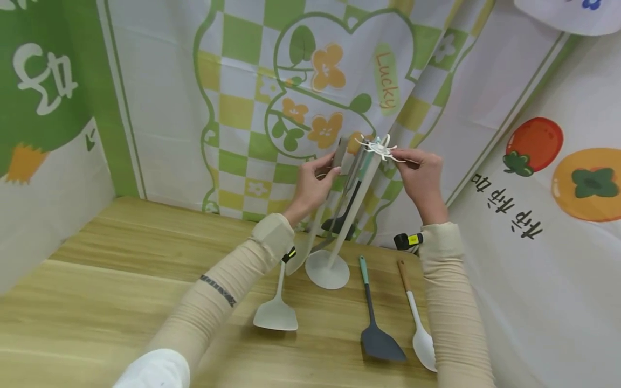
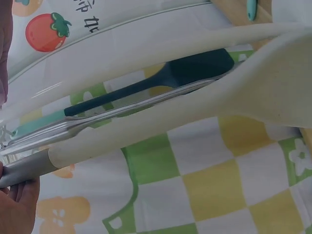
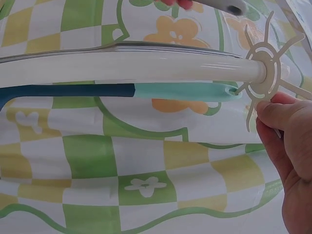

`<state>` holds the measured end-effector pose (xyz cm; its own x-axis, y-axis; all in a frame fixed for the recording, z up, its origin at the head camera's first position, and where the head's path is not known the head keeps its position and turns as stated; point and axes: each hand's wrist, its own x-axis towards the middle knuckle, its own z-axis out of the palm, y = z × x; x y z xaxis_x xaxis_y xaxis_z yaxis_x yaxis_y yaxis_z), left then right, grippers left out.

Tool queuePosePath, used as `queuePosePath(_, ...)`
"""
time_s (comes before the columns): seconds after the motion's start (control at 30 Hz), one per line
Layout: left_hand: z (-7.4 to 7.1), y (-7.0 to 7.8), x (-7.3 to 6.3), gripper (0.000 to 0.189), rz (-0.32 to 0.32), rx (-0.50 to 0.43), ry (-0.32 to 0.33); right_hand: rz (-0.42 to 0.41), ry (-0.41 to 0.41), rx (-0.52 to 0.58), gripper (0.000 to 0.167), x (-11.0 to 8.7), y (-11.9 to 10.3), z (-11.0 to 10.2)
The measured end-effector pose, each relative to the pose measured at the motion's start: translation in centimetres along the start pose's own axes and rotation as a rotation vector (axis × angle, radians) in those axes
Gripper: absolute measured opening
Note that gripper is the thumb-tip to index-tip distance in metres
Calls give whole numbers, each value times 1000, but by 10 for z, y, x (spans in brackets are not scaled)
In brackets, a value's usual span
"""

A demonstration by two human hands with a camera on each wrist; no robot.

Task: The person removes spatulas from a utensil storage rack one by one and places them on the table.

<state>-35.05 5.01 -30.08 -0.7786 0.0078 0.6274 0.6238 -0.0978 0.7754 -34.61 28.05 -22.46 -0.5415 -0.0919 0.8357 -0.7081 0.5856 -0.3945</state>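
Observation:
A white utensil stand (image 1: 357, 210) has a round base (image 1: 327, 276) and a ring of curved hooks (image 3: 264, 70) on top. My right hand (image 1: 423, 175) pinches one hook at the ring's edge with thumb and fingers. To the left of the pole, my left hand (image 1: 312, 186) grips the grey handle (image 2: 28, 168) of a cream cooking utensil (image 2: 204, 109), whose broad head points down; its exact kind is unclear. From the hooks hangs a dark blue spatula (image 3: 73, 91) with a mint handle. A metal utensil (image 2: 146, 105) hangs between the spatula and the cream utensil.
On the wooden table lie a cream turner (image 1: 275, 315), a dark turner with a mint handle (image 1: 380, 342) and a white spoon with a wooden handle (image 1: 423, 345). A checked curtain (image 1: 242, 108) stands close behind the stand.

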Motion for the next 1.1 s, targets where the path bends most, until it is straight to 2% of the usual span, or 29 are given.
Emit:
queuePosePath(0.27,-17,-10,-10,42,-12,-4,34,3,7,-2,9,-2,-2,0)
queuePosePath(0.57,-40,-10,-12,41,31,31,41,-13,14,-5,11,-3,0,1)
queuePosePath(0.73,-52,-9,-18,41,33,68,40,-39,24,-33,12,-6,1,4)
queuePosePath(0.8,-56,-9,-20,41,36,78,41,-58,22,-50,12,-7,-2,5)
queuePosePath(0.93,-62,-11,-22,42,40,92,46,-70,-17,-35,17,-10,-23,2)
queuePosePath(1.1,-68,-13,-23,41,40,102,58,23,-59,22,21,-13,-41,-5)
